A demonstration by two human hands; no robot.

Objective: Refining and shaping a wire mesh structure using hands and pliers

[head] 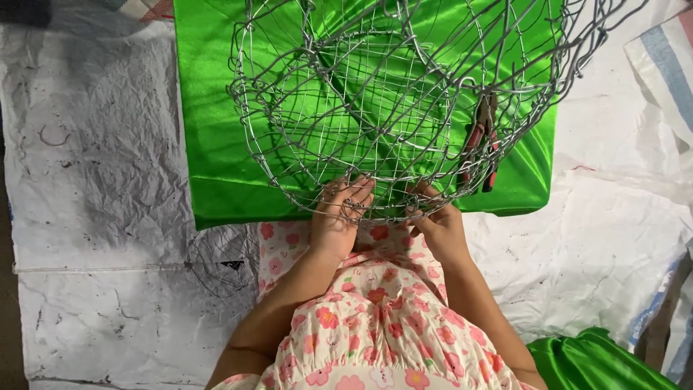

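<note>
Large round wire basket frame [375, 101], bowl-shaped, open mesh of thin grey wire, tipped so the mouth faces the camera, far centre of the scene. Nothing inside but the mesh base and bright green cloth showing through. Beneath it, a sheet of shiny green satin [216, 144], spread flat, near edge just beside the lap, left edge straight and running far to near. On the satin at the right, seen through the wires, red-handled pliers [482, 144], lying lengthwise, not touched. Left hand [338, 217] at the near rim of the frame, fingers curled narrow around a rim wire, tips pinching it. Right hand [433, 220] just beside, also on the near rim, fingers bent close and gripping the wire; thumb hidden, so exact pinch not clear. Both hands close together, nearly touching, over the near edge of the satin. Below them, a lap in a white dress with pink flowers [375, 325]. On the left near side, a smaller flat ring of dark wire [220, 260] on the ground, apart from the hands. All resting on a white woven plastic sheet [94, 180], crumpled and smudged, with open room left and right. At the near right corner, a bunched piece of green cloth [599, 361]; far right, a striped sack edge [668, 65].
</note>
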